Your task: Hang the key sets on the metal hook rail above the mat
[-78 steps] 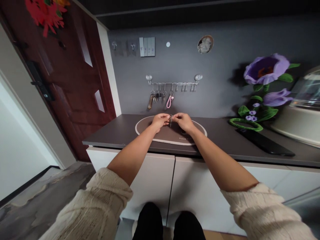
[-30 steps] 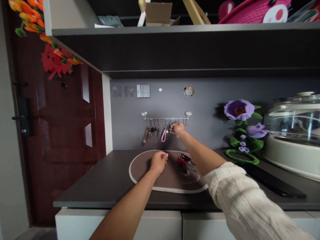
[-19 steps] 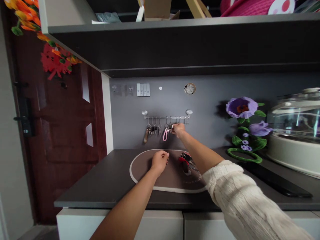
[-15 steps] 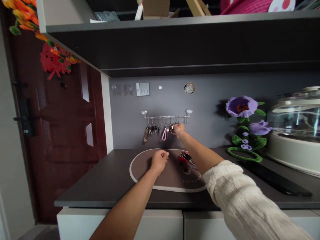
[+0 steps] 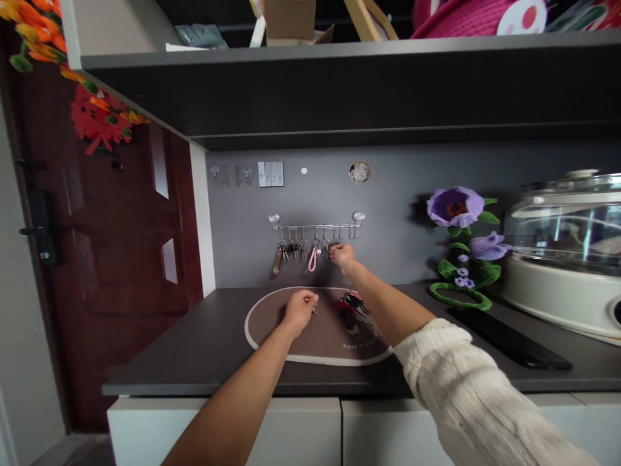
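My right hand (image 5: 342,256) reaches up to the metal hook rail (image 5: 315,226) on the grey wall. Its fingers are pinched together at a small key ring (image 5: 326,246) that hangs from a hook. To the left on the rail hang a pink strap key ring (image 5: 313,259), some dark keys (image 5: 292,250) and a brown strap (image 5: 277,261). My left hand (image 5: 301,307) rests as a loose fist on the brown oval mat (image 5: 272,323); what it holds, if anything, is hidden. A bunch of keys with a red tag (image 5: 352,304) lies on the mat under my right forearm.
The mat lies on a dark countertop (image 5: 194,356) over white cabinets. Purple artificial flowers (image 5: 458,213), a black flat object (image 5: 509,336) and a lidded appliance (image 5: 563,246) stand to the right. A dark shelf (image 5: 339,84) overhangs, and a red door (image 5: 121,246) is on the left.
Both hands worked a key ring together over the mat; then my right hand rose to the rail with it. Since half a second ago that hand has dropped slightly below the hook.
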The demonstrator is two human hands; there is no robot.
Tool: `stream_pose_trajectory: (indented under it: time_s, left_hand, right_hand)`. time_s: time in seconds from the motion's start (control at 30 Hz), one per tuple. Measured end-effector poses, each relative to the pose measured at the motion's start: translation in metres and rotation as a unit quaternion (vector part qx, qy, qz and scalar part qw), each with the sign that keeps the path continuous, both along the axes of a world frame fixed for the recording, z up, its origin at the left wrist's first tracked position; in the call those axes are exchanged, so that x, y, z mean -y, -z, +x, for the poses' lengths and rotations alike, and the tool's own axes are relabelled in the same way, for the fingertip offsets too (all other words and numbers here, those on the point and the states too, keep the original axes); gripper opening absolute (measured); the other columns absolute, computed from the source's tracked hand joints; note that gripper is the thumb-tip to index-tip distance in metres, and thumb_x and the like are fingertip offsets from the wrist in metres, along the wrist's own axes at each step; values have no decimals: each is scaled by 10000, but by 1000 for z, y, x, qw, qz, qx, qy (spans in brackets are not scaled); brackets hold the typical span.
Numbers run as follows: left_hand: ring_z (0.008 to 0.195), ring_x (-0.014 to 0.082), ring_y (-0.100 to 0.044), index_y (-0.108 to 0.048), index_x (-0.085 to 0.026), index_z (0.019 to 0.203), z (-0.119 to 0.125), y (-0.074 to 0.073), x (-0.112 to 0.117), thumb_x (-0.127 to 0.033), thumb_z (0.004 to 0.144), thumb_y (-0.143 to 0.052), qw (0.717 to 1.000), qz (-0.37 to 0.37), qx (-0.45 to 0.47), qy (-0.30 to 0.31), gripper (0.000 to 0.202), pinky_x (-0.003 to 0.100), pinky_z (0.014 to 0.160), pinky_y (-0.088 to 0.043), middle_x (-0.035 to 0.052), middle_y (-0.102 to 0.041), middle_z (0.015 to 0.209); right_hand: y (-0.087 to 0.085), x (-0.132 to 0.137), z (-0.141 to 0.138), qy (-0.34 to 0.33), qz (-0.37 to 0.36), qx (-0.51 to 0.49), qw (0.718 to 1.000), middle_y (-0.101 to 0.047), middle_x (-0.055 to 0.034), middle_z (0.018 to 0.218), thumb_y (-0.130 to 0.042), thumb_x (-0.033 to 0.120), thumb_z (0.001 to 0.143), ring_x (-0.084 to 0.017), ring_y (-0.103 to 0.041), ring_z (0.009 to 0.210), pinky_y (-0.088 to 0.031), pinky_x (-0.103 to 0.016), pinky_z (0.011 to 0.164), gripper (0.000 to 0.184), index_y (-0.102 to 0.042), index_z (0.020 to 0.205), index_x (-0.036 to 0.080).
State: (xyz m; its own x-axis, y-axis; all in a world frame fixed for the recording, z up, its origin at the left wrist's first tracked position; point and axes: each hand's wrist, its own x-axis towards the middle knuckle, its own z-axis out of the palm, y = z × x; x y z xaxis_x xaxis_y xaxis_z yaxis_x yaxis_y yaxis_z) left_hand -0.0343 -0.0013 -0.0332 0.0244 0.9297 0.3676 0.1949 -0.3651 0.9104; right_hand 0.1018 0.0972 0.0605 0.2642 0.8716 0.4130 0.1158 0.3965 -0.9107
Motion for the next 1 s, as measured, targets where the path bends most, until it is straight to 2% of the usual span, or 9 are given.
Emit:
stream_pose_trajectory:
  time_s: [0.13, 0.3, 0.5, 0.63, 0.8, 1.0]
  left_hand:
    - [494, 81, -482, -544, -133, 638, -2, -1, 1, -224, 672, -543, 1000, -19, 17, 3, 97, 201, 521, -370, -17, -516, 525]
    - [509, 78, -475, -563, -137, 627, -2, -3, 5, -191, 617, -603, 999, -42, 32, 12, 67, 212, 576, -375, -18, -536, 540]
    - [463, 78, -409, -585, -142, 590, -1, -18, 16, -136, 590, -611, 994, -92, -61, -25, 27, 217, 526, -324, -23, -516, 500]
    - [457, 78, -393, -600, -149, 634, 6, -22, 16, -139, 585, -625, 993, -86, -70, -28, 56, 219, 528, -327, -31, -509, 491]
    - [512, 81, -438, -607, -132, 676, 21, -19, 9, -103, 598, -617, 996, -56, -64, -12, 84, 226, 597, -370, -17, -536, 540]
    - [546, 69, -461, -587, -108, 697, 34, -12, -1, -61, 649, -557, 998, -18, -51, 13, 74, 227, 626, -397, -4, -550, 595]
  right_hand:
    - [1, 16, 3, 18, -20, 19, 999, -510, 35, 490, -511, 173, 655, -55, -472, 478, -421, -172, 537, 62, -551, 625, 136]
    - [3, 51, 6, -22, -22, 41, 999, -550, 16, 568, -504, 145, 666, -57, -481, 510, -418, -183, 560, 45, -548, 657, 142]
    - [20, 87, 14, -57, -14, 69, 996, -585, -19, 657, -479, 148, 707, -71, -499, 548, -396, -192, 547, 68, -547, 710, 140]
    - [42, 96, 27, -34, 25, 141, 989, -606, -16, 672, -507, 173, 703, -84, -522, 607, -406, -210, 634, 73, -573, 717, 147]
    - [67, 101, 41, 1, 12, 180, 984, -616, -3, 689, -531, 189, 696, -101, -541, 650, -406, -236, 699, 89, -594, 756, 168]
    - [78, 104, 46, 14, 21, 217, 976, -616, -13, 705, -530, 153, 701, -111, -544, 671, -396, -245, 724, 93, -601, 758, 174]
